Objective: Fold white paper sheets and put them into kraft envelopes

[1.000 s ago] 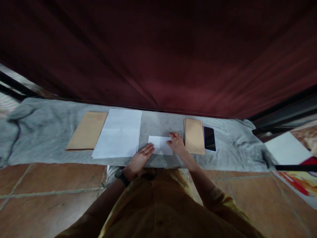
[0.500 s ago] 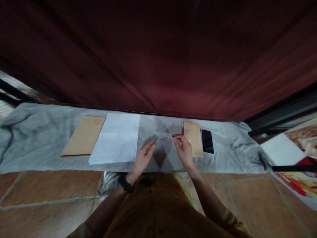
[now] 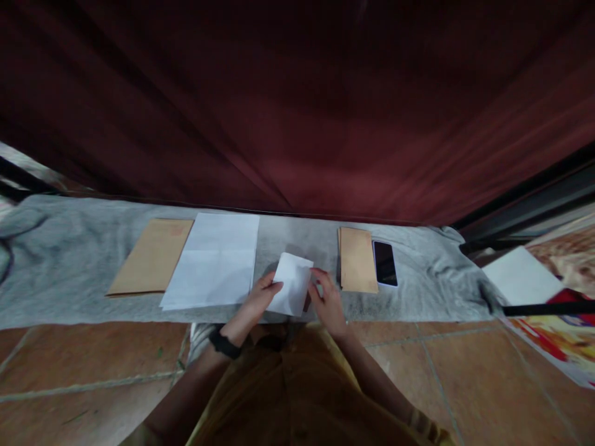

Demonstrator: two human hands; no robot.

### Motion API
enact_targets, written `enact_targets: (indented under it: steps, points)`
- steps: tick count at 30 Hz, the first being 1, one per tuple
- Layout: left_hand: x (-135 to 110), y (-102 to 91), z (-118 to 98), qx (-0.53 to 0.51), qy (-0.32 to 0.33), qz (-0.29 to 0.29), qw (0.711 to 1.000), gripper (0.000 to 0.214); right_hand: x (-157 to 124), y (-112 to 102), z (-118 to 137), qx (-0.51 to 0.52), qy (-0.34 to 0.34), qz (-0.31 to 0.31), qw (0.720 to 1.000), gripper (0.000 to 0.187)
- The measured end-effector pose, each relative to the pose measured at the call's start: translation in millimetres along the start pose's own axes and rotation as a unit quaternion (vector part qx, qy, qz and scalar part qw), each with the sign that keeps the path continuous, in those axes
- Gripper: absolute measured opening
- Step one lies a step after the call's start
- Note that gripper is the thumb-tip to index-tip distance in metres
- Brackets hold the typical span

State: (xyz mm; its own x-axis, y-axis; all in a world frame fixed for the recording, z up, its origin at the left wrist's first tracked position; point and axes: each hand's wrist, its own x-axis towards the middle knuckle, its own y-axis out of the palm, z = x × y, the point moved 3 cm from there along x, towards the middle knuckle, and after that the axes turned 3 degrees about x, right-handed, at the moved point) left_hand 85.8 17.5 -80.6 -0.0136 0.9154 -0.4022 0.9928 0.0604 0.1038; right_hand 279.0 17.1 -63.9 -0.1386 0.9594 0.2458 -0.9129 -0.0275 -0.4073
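Observation:
A small folded sheet of white paper (image 3: 291, 285) is held up in front of my body, its broad side facing me. My left hand (image 3: 258, 298) grips its left edge, thumb on the near face. At the right edge, the bent fingers of my right hand (image 3: 328, 303) pinch the paper near its upper corner. Larger white sheets (image 3: 214, 260) lie stacked to the left of my left hand, a faint crease across the top one. Small brown envelopes (image 3: 357, 260) rest to the right of my right hand.
Large brown envelopes (image 3: 151, 257) lie at the left, beside the white sheets. A phone (image 3: 385, 263) with a dark screen is right of the small envelopes. All sit on a grey cloth (image 3: 432, 272) over a narrow surface. A dark red curtain (image 3: 297, 124) hangs behind it.
The paper was edge-on in my right hand alone, with my left hand open beside it. Now it is turned broad side to me, nearer my body, and my left hand has closed on it.

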Motion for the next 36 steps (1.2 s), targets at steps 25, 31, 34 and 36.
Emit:
enact_targets:
  steps: [25, 31, 34, 36]
  points:
    - [-36, 40.3, 49, 0.643, 0.313, -0.019, 0.699, 0.050, -7, 11, -68, 0.183, 0.329, -0.033, 0.926, 0.027]
    - [-24, 27.4, 46, 0.637, 0.297, -0.059, 0.709, 0.051, -7, 15, -72, 0.249, 0.348, -0.042, 0.903, 0.028]
    - [-18, 23.9, 44, 0.630, 0.300, -0.067, 0.713, 0.049, -6, 19, -72, 0.218, 0.338, -0.033, 0.915, 0.026]
    - [-16, 23.6, 44, 0.633, 0.303, -0.067, 0.710, 0.048, -9, 16, -70, 0.136, 0.318, -0.014, 0.938, 0.027]
